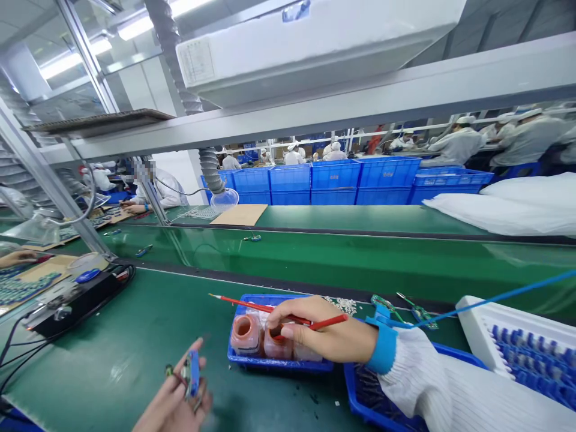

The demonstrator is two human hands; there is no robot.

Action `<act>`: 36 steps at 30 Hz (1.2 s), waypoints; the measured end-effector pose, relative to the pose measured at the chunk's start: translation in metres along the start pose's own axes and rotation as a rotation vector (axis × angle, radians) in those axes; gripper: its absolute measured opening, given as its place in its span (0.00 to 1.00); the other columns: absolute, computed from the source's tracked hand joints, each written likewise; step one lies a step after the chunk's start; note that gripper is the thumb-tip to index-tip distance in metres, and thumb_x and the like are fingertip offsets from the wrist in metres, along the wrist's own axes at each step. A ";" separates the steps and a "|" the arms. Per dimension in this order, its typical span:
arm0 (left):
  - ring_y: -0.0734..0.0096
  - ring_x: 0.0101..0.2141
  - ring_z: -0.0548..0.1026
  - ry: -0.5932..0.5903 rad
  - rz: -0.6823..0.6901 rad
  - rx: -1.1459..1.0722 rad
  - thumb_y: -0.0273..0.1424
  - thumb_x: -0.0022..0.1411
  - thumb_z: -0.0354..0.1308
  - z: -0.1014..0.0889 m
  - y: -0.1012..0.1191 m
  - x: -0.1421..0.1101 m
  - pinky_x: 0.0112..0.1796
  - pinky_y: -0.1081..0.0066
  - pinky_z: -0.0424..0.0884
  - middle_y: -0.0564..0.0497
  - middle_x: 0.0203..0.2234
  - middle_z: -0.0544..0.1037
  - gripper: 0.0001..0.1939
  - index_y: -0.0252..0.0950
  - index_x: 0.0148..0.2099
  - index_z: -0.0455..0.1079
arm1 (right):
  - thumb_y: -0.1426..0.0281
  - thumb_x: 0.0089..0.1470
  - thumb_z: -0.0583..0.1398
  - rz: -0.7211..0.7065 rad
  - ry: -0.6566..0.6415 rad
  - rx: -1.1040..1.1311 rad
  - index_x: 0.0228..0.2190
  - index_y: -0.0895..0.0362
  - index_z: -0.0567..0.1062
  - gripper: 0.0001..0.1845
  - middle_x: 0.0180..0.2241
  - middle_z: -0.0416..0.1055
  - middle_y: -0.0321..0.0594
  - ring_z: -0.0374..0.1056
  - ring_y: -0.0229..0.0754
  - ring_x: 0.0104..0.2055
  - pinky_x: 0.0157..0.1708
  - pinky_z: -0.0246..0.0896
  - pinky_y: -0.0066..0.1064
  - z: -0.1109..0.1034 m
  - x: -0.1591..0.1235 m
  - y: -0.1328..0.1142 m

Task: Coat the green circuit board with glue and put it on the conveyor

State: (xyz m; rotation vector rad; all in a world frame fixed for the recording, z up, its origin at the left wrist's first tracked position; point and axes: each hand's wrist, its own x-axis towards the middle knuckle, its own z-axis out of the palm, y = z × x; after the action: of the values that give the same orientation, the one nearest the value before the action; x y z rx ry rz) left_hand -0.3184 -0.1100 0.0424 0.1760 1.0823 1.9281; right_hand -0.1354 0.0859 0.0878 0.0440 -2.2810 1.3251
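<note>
My left hand (177, 390), slightly blurred, holds a small circuit board with a blue part (193, 373) low in front of me. My right hand (315, 324), wearing a blue wrist strap (382, 342), is closed on red brushes over a blue tray (288, 367). One red brush (243, 302) points left with its pale tip in the air. Another red stick (330, 322) slants down to the mouth of the middle bottle (276, 348); its lower end is hidden. An open bottle with reddish contents (246, 336) stands at the left of the tray, and a further container is partly behind my hand.
Small white pieces (345, 306) and circuit boards (423, 315) lie behind my right hand. A blue bin (355, 390) and a white foam tray of blue parts (477, 318) are at right. A black device (81, 303) stands left. Beyond runs a green conveyor (315, 255); a metal beam (288, 123) crosses overhead.
</note>
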 end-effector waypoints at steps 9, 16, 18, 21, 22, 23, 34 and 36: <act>0.73 0.30 0.73 -0.340 0.156 0.038 0.22 0.53 0.59 0.092 0.007 0.066 0.33 0.70 0.75 0.50 0.34 0.77 0.17 0.37 0.46 0.73 | 0.70 0.57 0.54 -0.095 0.057 -0.025 0.39 0.61 0.73 0.11 0.38 0.70 0.41 0.66 0.41 0.38 0.38 0.60 0.29 0.002 0.000 0.006; 0.72 0.36 0.72 -0.312 0.258 0.027 0.23 0.53 0.59 0.094 0.001 0.065 0.40 0.69 0.74 0.53 0.32 0.75 0.16 0.39 0.45 0.72 | 0.78 0.55 0.57 -0.107 0.070 -0.070 0.32 0.61 0.74 0.06 0.32 0.71 0.38 0.66 0.39 0.34 0.35 0.59 0.26 0.003 0.002 0.006; 0.71 0.37 0.71 -0.280 0.264 0.035 0.23 0.52 0.61 0.092 0.002 0.061 0.39 0.70 0.75 0.53 0.33 0.74 0.16 0.39 0.45 0.72 | 0.83 0.52 0.58 -0.109 0.080 -0.092 0.31 0.61 0.74 0.08 0.30 0.70 0.36 0.66 0.38 0.32 0.34 0.59 0.26 0.006 0.003 0.007; 0.71 0.37 0.71 -0.234 0.266 0.045 0.24 0.51 0.63 0.089 -0.001 0.058 0.39 0.72 0.74 0.52 0.34 0.74 0.17 0.39 0.45 0.72 | 0.87 0.48 0.59 -0.119 0.113 -0.113 0.31 0.62 0.73 0.11 0.30 0.69 0.35 0.65 0.39 0.33 0.35 0.59 0.28 0.012 0.006 0.013; 0.71 0.37 0.71 -0.219 0.268 0.045 0.25 0.50 0.63 0.087 -0.002 0.057 0.39 0.73 0.74 0.53 0.34 0.74 0.16 0.39 0.44 0.72 | 0.88 0.48 0.60 -0.125 0.129 -0.115 0.31 0.62 0.72 0.11 0.31 0.69 0.36 0.65 0.39 0.33 0.36 0.60 0.30 0.015 0.007 0.016; 0.71 0.37 0.71 -0.204 0.271 0.044 0.25 0.49 0.64 0.086 -0.003 0.056 0.39 0.73 0.74 0.53 0.33 0.73 0.16 0.39 0.43 0.73 | 0.87 0.48 0.60 -0.131 0.150 -0.114 0.31 0.62 0.72 0.11 0.32 0.69 0.36 0.65 0.40 0.34 0.36 0.61 0.30 0.017 0.008 0.020; 0.72 0.36 0.70 -0.157 0.310 0.037 0.27 0.47 0.66 0.087 -0.010 0.050 0.39 0.71 0.73 0.54 0.32 0.73 0.14 0.41 0.40 0.74 | 0.87 0.47 0.64 -0.004 0.246 -0.196 0.25 0.63 0.73 0.09 0.34 0.67 0.37 0.64 0.42 0.41 0.40 0.62 0.32 0.026 0.002 0.027; 0.72 0.36 0.70 -0.151 0.313 0.040 0.26 0.47 0.66 0.087 -0.009 0.050 0.38 0.72 0.74 0.54 0.32 0.74 0.17 0.42 0.42 0.73 | 0.84 0.50 0.64 0.028 0.209 -0.245 0.23 0.64 0.71 0.09 0.30 0.66 0.36 0.65 0.39 0.34 0.35 0.62 0.30 0.024 0.002 0.022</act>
State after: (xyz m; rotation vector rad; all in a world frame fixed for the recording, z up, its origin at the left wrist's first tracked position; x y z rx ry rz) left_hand -0.2988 -0.0167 0.0745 0.5323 1.0392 2.1300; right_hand -0.1529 0.0778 0.0611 -0.2004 -2.2519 1.0025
